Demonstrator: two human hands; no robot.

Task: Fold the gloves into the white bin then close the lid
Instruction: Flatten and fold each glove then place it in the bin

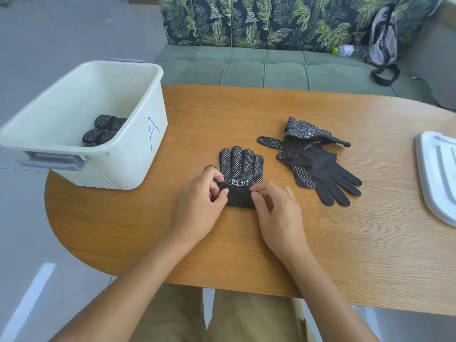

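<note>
Wooden table [246,243] setup: both hands pinch the cuff of a dotted black glove [241,166] lying flat, left hand [197,206] and right hand [278,213] folding it up. More gloves [320,164] sit right, folded ones [106,130] inside the white bin [138,164], lid [436,176] far right.

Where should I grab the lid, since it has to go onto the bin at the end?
Probably by its left long edge, coming from the left with the right hand. The lid lies flat at the table's right end, partly out of view, and that raised rim faces the middle of the table with bare wood beside it. The bin sits far left.
</note>
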